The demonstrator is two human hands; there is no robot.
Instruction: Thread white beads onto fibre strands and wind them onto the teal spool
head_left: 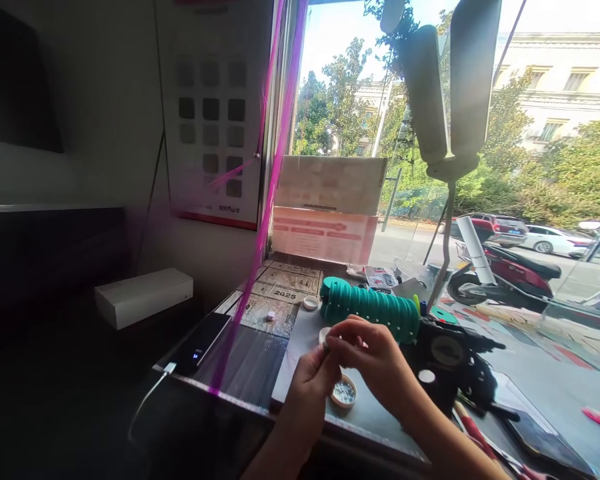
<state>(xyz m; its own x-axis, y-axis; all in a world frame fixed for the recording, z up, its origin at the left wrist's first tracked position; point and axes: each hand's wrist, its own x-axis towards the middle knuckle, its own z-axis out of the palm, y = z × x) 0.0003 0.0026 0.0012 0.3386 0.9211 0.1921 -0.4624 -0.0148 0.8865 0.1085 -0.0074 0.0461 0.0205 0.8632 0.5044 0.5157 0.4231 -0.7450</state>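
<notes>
My left hand (314, 375) and my right hand (364, 343) meet over the table, fingertips pinched together. Whatever lies between the fingers is too small to make out. Right below them stands a small round dish (344, 392) filled with tiny pale, shiny beads. A second little dish (324, 335) shows partly behind my fingertips. Just beyond my hands lies a ribbed teal cylinder (365, 307) dotted with small white beads, its right end at a black clamp-like stand (447, 350).
At the left edge lie a black power bank (200, 343) with a white cable (147, 398) and a white box (145, 297). A lamp (450, 173) rises at the back. Red-handled pliers (473, 427) and a phone (545, 437) lie right. Pink strands (267, 220) hang at left.
</notes>
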